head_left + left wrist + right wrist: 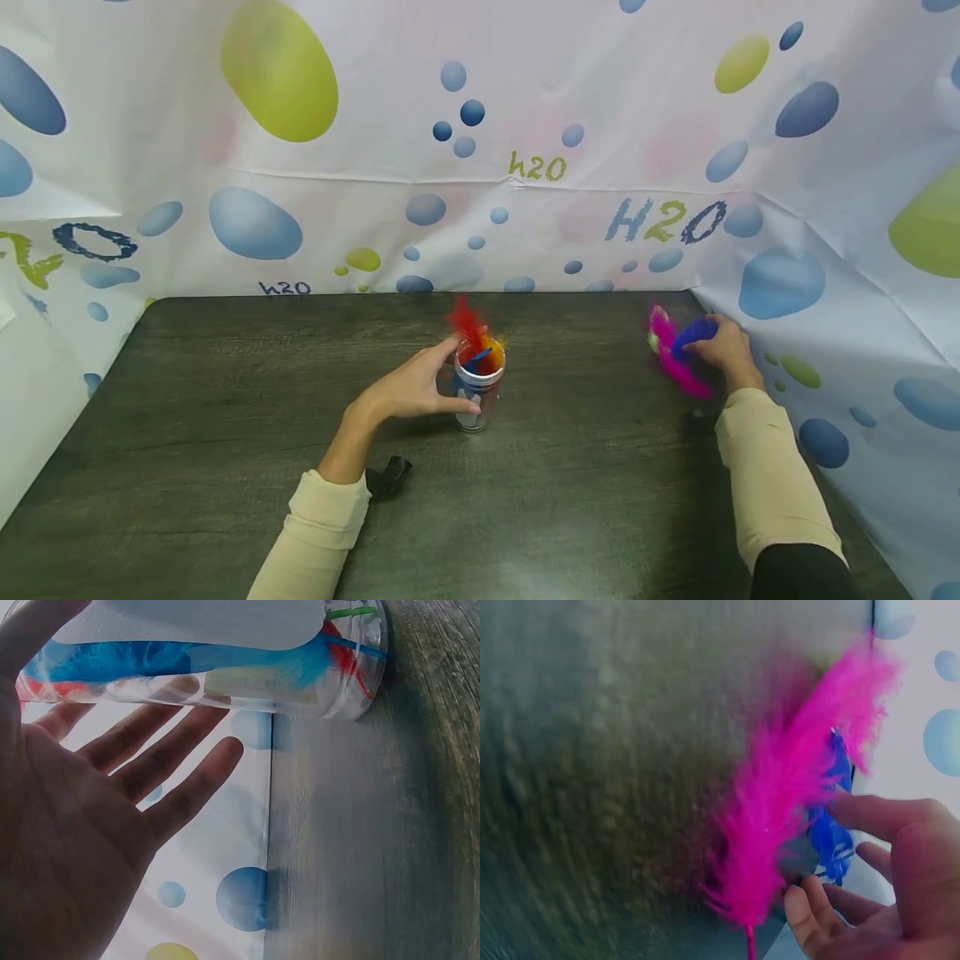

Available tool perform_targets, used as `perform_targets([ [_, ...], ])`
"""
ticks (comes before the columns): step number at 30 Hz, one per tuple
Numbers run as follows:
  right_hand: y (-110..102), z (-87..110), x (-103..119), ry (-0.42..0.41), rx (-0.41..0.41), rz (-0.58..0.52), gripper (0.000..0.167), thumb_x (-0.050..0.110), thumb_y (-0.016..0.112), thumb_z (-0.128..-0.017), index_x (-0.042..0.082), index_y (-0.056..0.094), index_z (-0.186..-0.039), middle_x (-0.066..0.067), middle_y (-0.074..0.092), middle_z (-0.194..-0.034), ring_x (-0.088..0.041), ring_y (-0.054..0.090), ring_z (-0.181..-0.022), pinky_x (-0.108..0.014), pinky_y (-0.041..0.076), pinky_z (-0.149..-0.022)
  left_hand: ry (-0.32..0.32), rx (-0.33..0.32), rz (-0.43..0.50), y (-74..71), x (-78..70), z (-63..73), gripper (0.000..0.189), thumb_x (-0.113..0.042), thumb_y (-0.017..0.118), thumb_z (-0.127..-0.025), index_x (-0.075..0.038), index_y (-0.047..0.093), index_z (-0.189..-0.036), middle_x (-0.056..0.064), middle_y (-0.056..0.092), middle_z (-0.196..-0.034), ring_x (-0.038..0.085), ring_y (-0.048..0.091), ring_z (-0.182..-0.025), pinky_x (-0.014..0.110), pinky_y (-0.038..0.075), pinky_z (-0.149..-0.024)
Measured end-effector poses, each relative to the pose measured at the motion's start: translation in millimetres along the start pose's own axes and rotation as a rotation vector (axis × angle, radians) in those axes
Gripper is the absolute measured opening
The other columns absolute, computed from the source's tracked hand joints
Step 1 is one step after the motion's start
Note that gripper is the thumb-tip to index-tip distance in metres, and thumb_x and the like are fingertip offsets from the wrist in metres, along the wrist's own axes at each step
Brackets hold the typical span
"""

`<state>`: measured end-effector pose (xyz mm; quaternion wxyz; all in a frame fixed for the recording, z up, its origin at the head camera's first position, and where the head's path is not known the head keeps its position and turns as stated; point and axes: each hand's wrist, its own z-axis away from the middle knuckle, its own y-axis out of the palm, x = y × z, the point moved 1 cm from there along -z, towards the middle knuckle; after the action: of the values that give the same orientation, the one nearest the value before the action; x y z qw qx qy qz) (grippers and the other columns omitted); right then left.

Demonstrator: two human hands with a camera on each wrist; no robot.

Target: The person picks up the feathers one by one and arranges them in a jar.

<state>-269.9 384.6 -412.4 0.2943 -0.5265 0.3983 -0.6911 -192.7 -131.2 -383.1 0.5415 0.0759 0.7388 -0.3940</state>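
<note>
My L hand (408, 387) grips the upright jar (489, 402), mid-table (225, 467); my R hand (723, 350) pinches a blue feather (697, 332) nr the R edge, w/ a pink feather (678, 367) alongside. Poss. trouble: a loose pinch drops the blue; a bump tips the jar, prob. light, & spills its feathers (468, 323).

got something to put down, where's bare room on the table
The table is bare between the jar and the pink feather, between the black object and the right sleeve, and left of the left hand. Crowded: around the jar, and far right, where the right hand holds the blue feather.
</note>
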Motion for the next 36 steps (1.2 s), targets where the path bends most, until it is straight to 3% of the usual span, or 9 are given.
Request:
perform_targets([
  [8,-3.2,1.5,-0.1,-0.024,0.102,0.011,0.078,0.02,0.072,-0.093,-0.013,0.032,-0.151,-0.047,0.024,-0.152,-0.068,0.022,-0.138,-0.071,0.024,-0.115,-0.022,-0.006,-0.02,0.7,0.8,-0.1,0.085,-0.018,0.086,-0.086,-0.002,0.037,-0.154,0.014,0.059,-0.142,0.031,0.058,-0.127,0.049,0.051,-0.106],
  [14,-1.9,-0.3,-0.9,-0.06,0.091,0.001,0.074,0.018,0.073,-0.093,-0.017,0.036,-0.147,-0.049,0.026,-0.15,-0.067,0.023,-0.139,-0.069,0.025,-0.116,-0.031,-0.006,-0.033,0.6,1.0,0.1,0.083,-0.022,0.085,-0.087,-0.001,0.038,-0.153,0.016,0.058,-0.143,0.033,0.058,-0.126,0.049,0.052,-0.105],
  [19,0.3,-1.1,2.1,-0.083,-0.01,-0.029,0.064,0.015,0.072,-0.093,-0.018,0.046,-0.141,-0.047,0.04,-0.142,-0.061,0.038,-0.132,-0.064,0.034,-0.111,-0.044,-0.005,-0.023,-0.5,-0.5,-0.6,0.08,-0.021,0.085,-0.087,-0.001,0.041,-0.15,0.016,0.058,-0.142,0.033,0.058,-0.126,0.051,0.051,-0.106],
  [21,1.1,-0.8,4.2,-0.1,-0.084,-0.054,0.057,0.013,0.072,-0.093,-0.019,0.052,-0.136,-0.045,0.05,-0.134,-0.056,0.049,-0.122,-0.056,0.045,-0.1,-0.041,-0.004,-0.019,-1.1,-1.0,-1.3,0.079,-0.021,0.085,-0.087,0.0,0.041,-0.15,0.016,0.059,-0.141,0.033,0.058,-0.126,0.052,0.05,-0.106],
  [23,1.4,0.5,7.5,-0.12,-0.17,-0.092,0.049,0.01,0.071,-0.094,-0.018,0.058,-0.131,-0.042,0.06,-0.124,-0.051,0.058,-0.11,-0.039,0.052,-0.084,-0.033,-0.003,-0.014,-1.4,-0.9,-1.2,0.079,-0.02,0.085,-0.087,0.0,0.041,-0.15,0.016,0.059,-0.141,0.033,0.058,-0.126,0.053,0.05,-0.106],
  [27,-0.3,3.7,15.2,-0.146,-0.301,-0.158,0.037,0.007,0.069,-0.096,-0.015,0.065,-0.125,-0.038,0.066,-0.116,-0.047,0.067,-0.104,-0.009,0.041,-0.061,-0.018,-0.003,-0.014,-1.5,-0.6,-1.6,0.08,-0.019,0.085,-0.087,-0.001,0.039,-0.151,0.016,0.059,-0.142,0.033,0.058,-0.126,0.052,0.05,-0.106],
  [31,-3.7,7.8,22.2,-0.122,-0.345,-0.208,0.035,0.009,0.067,-0.098,-0.013,0.067,-0.126,-0.036,0.066,-0.119,-0.045,0.068,-0.109,-0.003,0.036,-0.06,-0.028,-0.005,-0.023,-1.1,-0.2,-2.0,0.082,-0.02,0.086,-0.086,-0.002,0.04,-0.151,0.014,0.058,-0.143,0.031,0.058,-0.127,0.049,0.05,-0.107],
  [33,-5.3,9.8,24.8,-0.108,-0.357,-0.23,0.034,0.009,0.066,-0.099,-0.011,0.068,-0.126,-0.035,0.067,-0.119,-0.036,0.072,-0.098,-0.004,0.038,-0.06,-0.031,-0.006,-0.023,-0.6,0.1,-1.9,0.082,-0.02,0.086,-0.086,-0.003,0.04,-0.151,0.013,0.059,-0.143,0.031,0.058,-0.127,0.049,0.05,-0.107],
  [36,-6.8,12.3,27.5,-0.084,-0.382,-0.249,0.034,0.012,0.066,-0.1,-0.009,0.069,-0.126,-0.033,0.067,-0.12,-0.005,0.064,-0.076,-0.004,0.039,-0.059,-0.026,-0.007,-0.015,0.3,0.2,-1.0,0.081,-0.02,0.086,-0.086,-0.004,0.04,-0.151,0.012,0.059,-0.142,0.03,0.059,-0.126,0.049,0.05,-0.107],
])
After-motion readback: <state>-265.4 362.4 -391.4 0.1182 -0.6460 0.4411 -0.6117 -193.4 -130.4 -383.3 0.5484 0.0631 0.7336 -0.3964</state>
